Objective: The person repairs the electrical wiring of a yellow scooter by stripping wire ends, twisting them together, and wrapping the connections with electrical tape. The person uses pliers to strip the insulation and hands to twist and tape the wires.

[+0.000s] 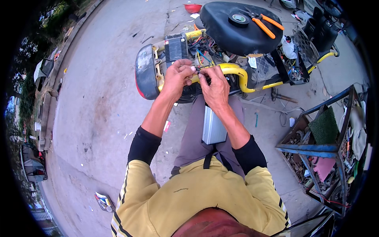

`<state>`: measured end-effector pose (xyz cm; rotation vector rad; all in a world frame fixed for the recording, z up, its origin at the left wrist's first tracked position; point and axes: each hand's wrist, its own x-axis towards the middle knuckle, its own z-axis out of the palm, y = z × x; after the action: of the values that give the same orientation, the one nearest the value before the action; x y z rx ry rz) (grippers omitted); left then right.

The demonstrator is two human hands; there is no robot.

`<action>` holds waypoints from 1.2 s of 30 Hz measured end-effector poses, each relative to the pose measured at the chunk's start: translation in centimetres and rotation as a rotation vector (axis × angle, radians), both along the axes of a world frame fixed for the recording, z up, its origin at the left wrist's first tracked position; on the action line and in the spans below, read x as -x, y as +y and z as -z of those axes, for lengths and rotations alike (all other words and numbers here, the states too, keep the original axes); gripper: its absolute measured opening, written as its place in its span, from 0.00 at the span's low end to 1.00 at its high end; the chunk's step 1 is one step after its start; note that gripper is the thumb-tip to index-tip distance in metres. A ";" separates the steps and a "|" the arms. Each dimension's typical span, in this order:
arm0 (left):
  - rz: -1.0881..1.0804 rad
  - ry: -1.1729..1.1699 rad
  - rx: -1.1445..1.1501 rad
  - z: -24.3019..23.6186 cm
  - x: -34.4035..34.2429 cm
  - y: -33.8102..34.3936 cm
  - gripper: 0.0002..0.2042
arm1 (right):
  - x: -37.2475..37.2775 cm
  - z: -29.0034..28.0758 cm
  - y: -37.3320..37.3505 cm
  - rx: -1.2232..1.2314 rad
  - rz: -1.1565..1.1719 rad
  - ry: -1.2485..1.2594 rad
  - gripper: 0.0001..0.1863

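Observation:
My left hand (179,77) and my right hand (215,85) meet over the yellow frame tube (241,72) of a partly stripped electric scooter. The fingertips of both are pinched on a small dark piece (197,70) that looks like a wire end or connector, too small to make out surely. Loose coloured wires (205,55) lie in the frame just beyond my fingers. A black finned controller box (176,48) sits to the left of them. On my lap, between my thighs, rests a silver finned metal box (214,125).
On the black seat (221,29) lie a roll of black tape (239,19) and orange-handled pliers (265,25). A hammer (284,96) is on the ground at right. Nearer, a blue metal rack (312,149) holds scrap parts. A red bowl (193,8) stands beyond the scooter.

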<state>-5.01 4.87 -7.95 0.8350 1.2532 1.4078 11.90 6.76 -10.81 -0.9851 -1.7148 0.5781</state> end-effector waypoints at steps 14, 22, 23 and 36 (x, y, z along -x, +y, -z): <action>0.059 0.153 0.058 -0.6 0.2 0.5 0.15 | 0.0 0.1 0.0 0.003 0.005 0.009 0.06; 0.051 0.386 0.179 -2.2 -0.1 0.7 0.19 | 0.1 0.6 0.3 -0.016 -0.022 0.061 0.06; 0.009 0.435 0.174 -2.2 -0.2 0.6 0.17 | 0.1 0.6 0.3 -0.013 -0.022 0.059 0.06; -0.022 0.480 0.184 -2.5 -1.2 0.2 0.07 | -0.1 0.3 0.0 -0.093 0.005 -0.027 0.07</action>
<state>-3.83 5.12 -5.44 1.0696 1.7295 1.1194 12.04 6.75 -11.14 -0.9350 -1.7471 0.4790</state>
